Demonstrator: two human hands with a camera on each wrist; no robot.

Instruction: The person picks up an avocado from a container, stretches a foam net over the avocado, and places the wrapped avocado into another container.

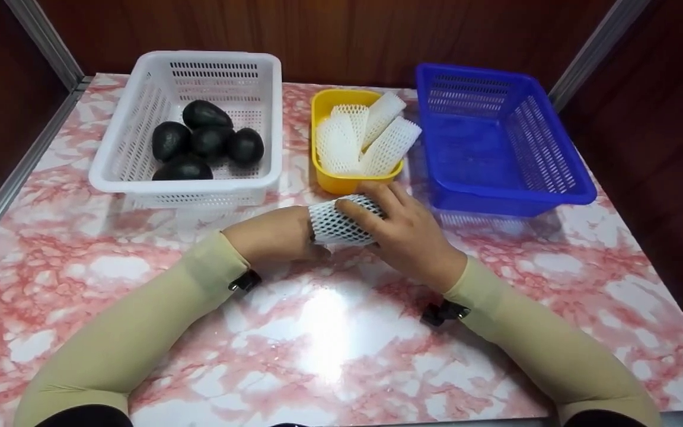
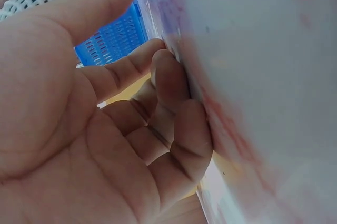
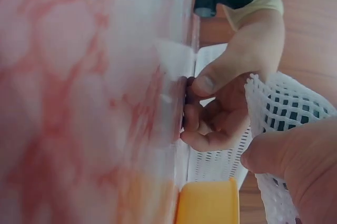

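In the head view, my right hand (image 1: 412, 240) grips a white foam net sleeve (image 1: 337, 220) from above, near the front of the yellow bin. Something dark green, like an avocado, shows through the mesh (image 3: 287, 109) in the right wrist view. My left hand (image 1: 276, 234) lies beside the sleeve's left end, its back partly overlapped by it in the head view. The left wrist view shows the left palm (image 2: 47, 129) bare, fingers loosely bent, fingertips right at the tabletop. Nothing is held there.
A white basket (image 1: 184, 186) at the left holds several dark avocados (image 1: 204, 114). The yellow bin (image 1: 344, 185) in the middle holds several foam net sleeves (image 1: 392, 145). A blue basket (image 1: 466, 148) stands at the right. All are on a red-and-white marbled table (image 1: 246, 367).
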